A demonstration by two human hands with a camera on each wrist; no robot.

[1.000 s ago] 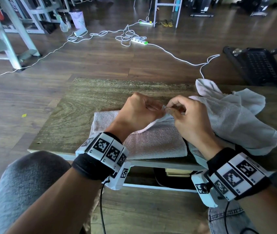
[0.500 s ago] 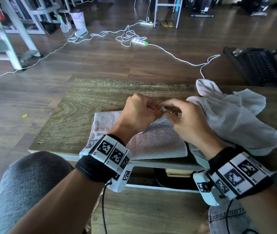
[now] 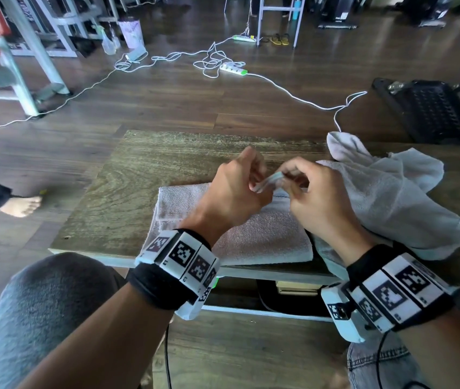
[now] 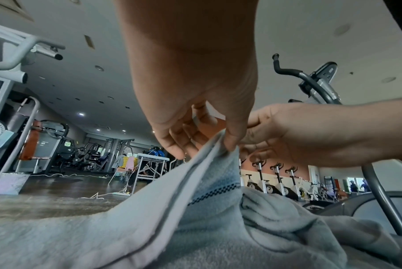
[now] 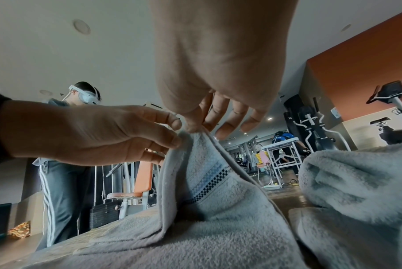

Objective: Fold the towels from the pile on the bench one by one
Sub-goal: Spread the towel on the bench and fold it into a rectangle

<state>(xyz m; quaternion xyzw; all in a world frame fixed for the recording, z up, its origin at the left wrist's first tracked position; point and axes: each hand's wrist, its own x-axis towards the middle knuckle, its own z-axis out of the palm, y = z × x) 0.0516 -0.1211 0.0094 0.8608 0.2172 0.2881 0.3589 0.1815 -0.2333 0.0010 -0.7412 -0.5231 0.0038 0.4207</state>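
Your left hand [image 3: 234, 189] and right hand [image 3: 315, 197] meet above the middle of the bench [image 3: 139, 175], thumbs and forefingers pinching the hemmed edge of a pale towel [image 4: 213, 174] while the other fingers hang loosely curled. That edge is lifted; the rest of it trails down toward the rumpled pile [image 3: 391, 197] at 3 o'clock. A folded towel [image 3: 256, 237] lies flat at 6 o'clock, near the bench's front edge. The terry cloth looks light, soft and limp, likely to sag wherever unsupported, so the stitched hem beside the checked stripe [image 5: 209, 183] is probably the firmest hold; slide your pinches outward along it to the corners.
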